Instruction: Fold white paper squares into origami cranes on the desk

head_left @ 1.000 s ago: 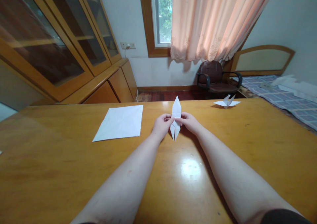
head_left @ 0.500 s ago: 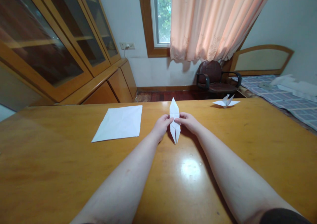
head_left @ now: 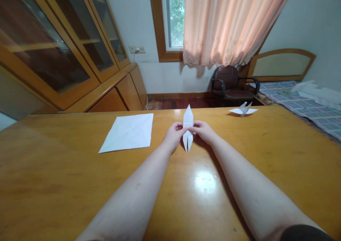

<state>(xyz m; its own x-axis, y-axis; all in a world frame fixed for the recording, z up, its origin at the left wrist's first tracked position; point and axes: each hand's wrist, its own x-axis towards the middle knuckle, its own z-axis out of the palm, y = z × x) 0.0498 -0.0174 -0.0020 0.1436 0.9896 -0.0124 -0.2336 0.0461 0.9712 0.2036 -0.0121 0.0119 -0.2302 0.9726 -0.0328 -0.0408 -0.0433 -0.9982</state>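
Between my two hands is a folded white origami paper (head_left: 188, 118), long and narrow, with a pointed top and two split points at its lower end. My left hand (head_left: 174, 135) grips its left edge, thumb on the front and fingers curled behind. From the right, my right hand (head_left: 203, 130) pinches the opposite edge the same way. Both thumbs press near the middle of the paper, close to each other. The fingertips behind the paper are partly hidden.
A square white paper sheet (head_left: 130, 133) lies to the left on the wooden table (head_left: 53, 170). At the far right edge stands a finished-looking paper crane (head_left: 243, 109). Beyond the table are a brown armchair (head_left: 227, 81), a glass-doored cabinet (head_left: 80, 38) and a bed (head_left: 306, 95).
The folded paper has tilted slightly, its top point shifting right and its lower points moving left and up. The gap between the lower points looks wider. Both hands stay nearly in place.
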